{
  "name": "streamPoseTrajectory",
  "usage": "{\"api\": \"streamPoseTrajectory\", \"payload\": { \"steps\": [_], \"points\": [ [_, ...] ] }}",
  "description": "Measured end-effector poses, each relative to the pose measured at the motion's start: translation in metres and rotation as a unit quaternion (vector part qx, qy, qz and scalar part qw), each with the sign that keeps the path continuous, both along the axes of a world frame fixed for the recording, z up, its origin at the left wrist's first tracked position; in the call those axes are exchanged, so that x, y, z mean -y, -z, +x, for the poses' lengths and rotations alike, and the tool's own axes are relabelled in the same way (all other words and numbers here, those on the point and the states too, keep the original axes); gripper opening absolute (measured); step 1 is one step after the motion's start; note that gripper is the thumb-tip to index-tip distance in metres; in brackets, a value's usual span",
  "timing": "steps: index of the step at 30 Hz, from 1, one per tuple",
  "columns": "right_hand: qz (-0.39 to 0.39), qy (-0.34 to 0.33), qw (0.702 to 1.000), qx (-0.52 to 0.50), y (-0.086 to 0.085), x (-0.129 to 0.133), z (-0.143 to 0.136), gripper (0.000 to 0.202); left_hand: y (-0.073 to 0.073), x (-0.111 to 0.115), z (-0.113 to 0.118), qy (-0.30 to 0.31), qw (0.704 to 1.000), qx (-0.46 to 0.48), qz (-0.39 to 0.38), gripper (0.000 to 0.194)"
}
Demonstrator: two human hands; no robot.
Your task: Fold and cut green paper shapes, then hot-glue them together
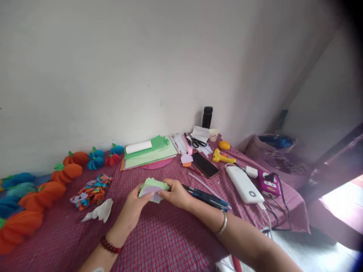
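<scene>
Between both hands is a small stack of green paper pieces [150,183], with a lilac paper cutout [151,190] on its near face. My left hand [138,198] grips the left side, thumb across the lilac piece. On the right side my right hand [176,193] pinches the same stack, its thumb near the lower edge. The stack is held above the checkered cloth. Just right of my right hand lie some dark blue pens [208,198], and a lilac and orange paper cutout [186,160] lies beyond it.
Paper pumpkins [45,194] line the left, beside a pile of paper scraps [93,190] and a white scrap [102,211]. Further back are paper sheets [133,161], scissors [198,142] and a black bottle [207,117]. A phone [205,164], yellow glue gun [222,156] and cabled power bank [244,184] lie right.
</scene>
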State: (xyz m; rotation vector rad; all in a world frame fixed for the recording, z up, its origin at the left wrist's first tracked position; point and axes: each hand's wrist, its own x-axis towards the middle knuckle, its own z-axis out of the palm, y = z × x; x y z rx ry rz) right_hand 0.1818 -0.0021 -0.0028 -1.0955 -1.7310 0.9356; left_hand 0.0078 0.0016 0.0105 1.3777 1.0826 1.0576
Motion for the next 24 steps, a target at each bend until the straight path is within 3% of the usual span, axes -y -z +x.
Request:
{"api": "streamPoseTrajectory", "payload": {
  "steps": [2, 5, 9, 11, 14, 17, 24],
  "points": [
    [0.031, 0.012, 0.999, 0.038, -0.006, 0.0, 0.006, 0.015, 0.001, -0.002, -0.013, 0.002, 0.992, -0.114, 0.056, 0.035],
    [0.061, 0.007, 0.996, 0.063, -0.014, 0.001, 0.008, 0.006, 0.0, -0.004, -0.029, -0.005, 0.955, -0.256, 0.152, 0.027],
    [0.105, -0.008, 0.986, 0.132, -0.012, 0.001, 0.003, 0.008, 0.008, -0.007, -0.036, -0.008, 0.909, -0.335, 0.248, 0.018],
    [0.079, -0.028, 0.985, 0.148, -0.005, -0.001, 0.001, 0.019, 0.018, -0.008, -0.036, 0.001, 0.908, -0.339, 0.247, 0.026],
    [0.042, -0.046, 0.986, 0.158, 0.005, -0.005, 0.0, 0.043, 0.03, -0.007, -0.035, 0.006, 0.922, -0.319, 0.22, 0.054],
    [0.027, -0.031, 0.987, 0.158, 0.009, -0.007, -0.001, 0.058, 0.031, -0.005, -0.031, 0.011, 0.945, -0.271, 0.184, 0.077],
    [0.017, 0.041, 0.977, 0.21, 0.006, -0.006, -0.007, 0.053, 0.022, 0.0, -0.008, -0.03, 0.973, -0.184, 0.138, 0.085]
  ]
}}
